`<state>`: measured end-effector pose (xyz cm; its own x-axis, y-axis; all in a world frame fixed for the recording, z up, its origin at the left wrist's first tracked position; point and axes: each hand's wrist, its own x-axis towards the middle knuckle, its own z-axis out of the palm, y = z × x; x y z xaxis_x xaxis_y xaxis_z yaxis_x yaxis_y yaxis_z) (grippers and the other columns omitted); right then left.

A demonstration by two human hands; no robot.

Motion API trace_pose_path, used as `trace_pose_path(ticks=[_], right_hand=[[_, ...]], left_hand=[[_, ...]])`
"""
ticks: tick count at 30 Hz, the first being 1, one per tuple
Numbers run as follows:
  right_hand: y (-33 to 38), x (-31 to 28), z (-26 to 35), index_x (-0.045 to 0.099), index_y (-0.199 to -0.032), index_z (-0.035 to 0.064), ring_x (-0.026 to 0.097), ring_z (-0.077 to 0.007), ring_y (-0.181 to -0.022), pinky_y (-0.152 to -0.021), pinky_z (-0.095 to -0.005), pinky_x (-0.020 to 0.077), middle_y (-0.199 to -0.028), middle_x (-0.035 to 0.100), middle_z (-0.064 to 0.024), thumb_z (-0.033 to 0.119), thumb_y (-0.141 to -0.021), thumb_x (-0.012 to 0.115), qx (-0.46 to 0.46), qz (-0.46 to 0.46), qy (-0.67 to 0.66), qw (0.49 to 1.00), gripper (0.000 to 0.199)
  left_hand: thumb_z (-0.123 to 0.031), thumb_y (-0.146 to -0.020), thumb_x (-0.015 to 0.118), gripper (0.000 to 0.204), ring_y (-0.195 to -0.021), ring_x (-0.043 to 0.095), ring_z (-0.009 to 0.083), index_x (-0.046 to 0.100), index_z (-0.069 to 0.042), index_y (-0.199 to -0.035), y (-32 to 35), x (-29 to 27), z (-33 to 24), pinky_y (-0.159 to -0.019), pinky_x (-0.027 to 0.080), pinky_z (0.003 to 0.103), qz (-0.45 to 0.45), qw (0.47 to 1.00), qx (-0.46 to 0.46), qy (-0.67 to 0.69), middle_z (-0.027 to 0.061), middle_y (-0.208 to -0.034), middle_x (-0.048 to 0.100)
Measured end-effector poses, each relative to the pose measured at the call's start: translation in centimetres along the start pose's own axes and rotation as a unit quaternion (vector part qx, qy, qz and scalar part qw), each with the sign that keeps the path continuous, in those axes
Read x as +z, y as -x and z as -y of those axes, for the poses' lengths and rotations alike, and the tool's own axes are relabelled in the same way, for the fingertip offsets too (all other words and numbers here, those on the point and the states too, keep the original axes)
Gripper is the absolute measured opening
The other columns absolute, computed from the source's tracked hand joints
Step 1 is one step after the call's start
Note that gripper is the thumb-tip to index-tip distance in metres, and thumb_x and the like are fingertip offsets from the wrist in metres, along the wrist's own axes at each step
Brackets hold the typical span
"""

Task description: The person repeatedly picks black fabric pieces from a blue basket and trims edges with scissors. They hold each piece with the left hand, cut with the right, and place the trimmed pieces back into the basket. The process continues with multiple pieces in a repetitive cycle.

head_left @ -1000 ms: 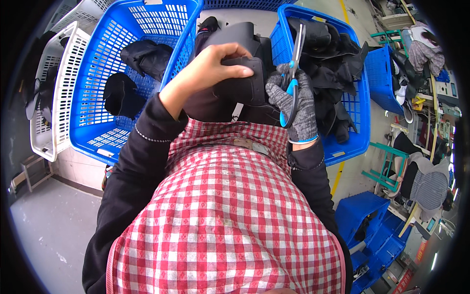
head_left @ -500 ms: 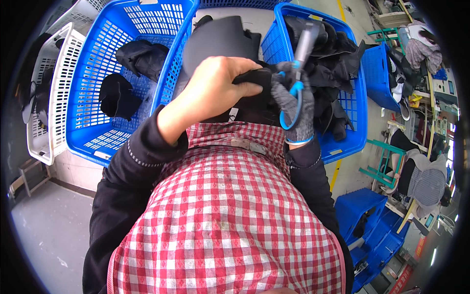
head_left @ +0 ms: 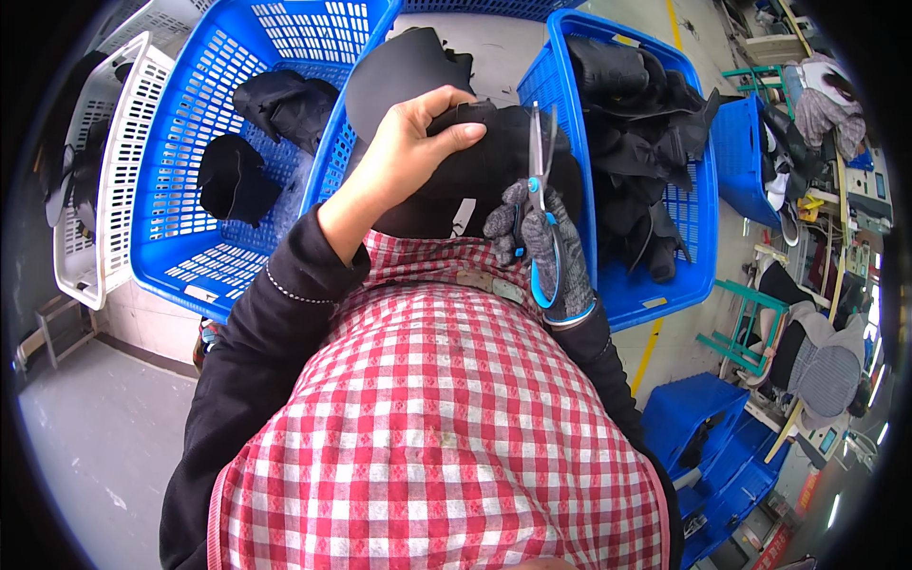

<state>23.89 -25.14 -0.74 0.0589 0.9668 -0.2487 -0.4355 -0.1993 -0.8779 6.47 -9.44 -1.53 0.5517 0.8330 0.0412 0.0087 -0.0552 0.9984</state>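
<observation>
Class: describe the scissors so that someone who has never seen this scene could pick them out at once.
Start at the big checked apron and go up to the gloved right hand by its upper right edge. The scissors are in that hand, blades pointing away from the wearer. Shiny metal and blue trim set them apart from the black pieces nearby.

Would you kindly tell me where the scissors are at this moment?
In the head view, the scissors are right of centre, in the grip of the gloved right hand, near the blue basket holding black pieces.
</observation>
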Motion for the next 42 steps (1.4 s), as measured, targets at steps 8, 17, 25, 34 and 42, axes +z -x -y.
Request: trace_pose_path(ticks=[8,17,25,34,42], right_hand=[[0.7,-2.9,-1.8,0.059,-0.133,0.0041,0.063,-0.0116,-0.083,-0.066,-0.0242,0.0520,-0.099,0.067,-0.0064,0.030,-0.106,0.061,0.164,-0.049,-0.101,0.980,0.037],[0.7,-2.8,-2.6,0.058,-0.132,0.0052,0.062,-0.0103,-0.077,-0.062,-0.0232,0.0504,-0.096,0.067,-0.0029,0.025,-0.105,0.064,0.189,-0.095,-0.159,0.964,0.034],[0.6,-2.8,-2.2,0.060,-0.126,0.0066,0.063,-0.0105,-0.074,-0.061,-0.0241,0.0503,-0.090,0.067,-0.0010,0.026,-0.108,0.058,0.208,-0.046,-0.247,0.945,0.027],[0.8,-3.5,-3.1,0.064,-0.121,0.0011,0.070,-0.0159,-0.079,-0.062,-0.0238,0.0592,-0.098,0.069,-0.0097,0.029,-0.110,0.052,0.171,0.002,-0.249,0.953,0.032],[1.4,-3.1,-2.4,0.063,-0.121,0.0003,0.065,-0.0115,-0.067,-0.054,-0.0206,0.0508,-0.087,0.067,-0.0066,0.028,-0.110,0.051,0.206,-0.051,-0.150,0.966,0.031]], left_hand=[[-0.013,-0.096,0.074,0.021,-0.085,0.068,0.0075,0.072,-0.001,-0.114,0.5,1.3,1.7,-0.081,0.056,0.022,0.113,0.963,-0.138,0.201,0.0008,-0.096,0.074],[-0.009,-0.098,0.071,0.021,-0.085,0.072,0.0097,0.072,0.001,-0.116,0.5,1.1,2.5,-0.080,0.058,0.023,0.124,0.936,-0.193,0.268,0.0042,-0.100,0.076],[-0.009,-0.098,0.070,0.020,-0.085,0.072,0.0103,0.071,0.001,-0.116,0.8,0.9,2.6,-0.080,0.059,0.023,0.132,0.933,-0.194,0.272,0.0050,-0.100,0.076],[-0.008,-0.096,0.073,0.020,-0.081,0.071,0.0074,0.072,0.001,-0.114,0.7,0.8,2.5,-0.076,0.059,0.020,0.142,0.934,-0.194,0.264,0.0033,-0.097,0.075],[-0.011,-0.093,0.077,0.023,-0.086,0.069,0.0074,0.075,0.000,-0.113,0.5,0.1,2.1,-0.084,0.056,0.021,0.177,0.939,-0.166,0.243,0.0018,-0.098,0.075]])
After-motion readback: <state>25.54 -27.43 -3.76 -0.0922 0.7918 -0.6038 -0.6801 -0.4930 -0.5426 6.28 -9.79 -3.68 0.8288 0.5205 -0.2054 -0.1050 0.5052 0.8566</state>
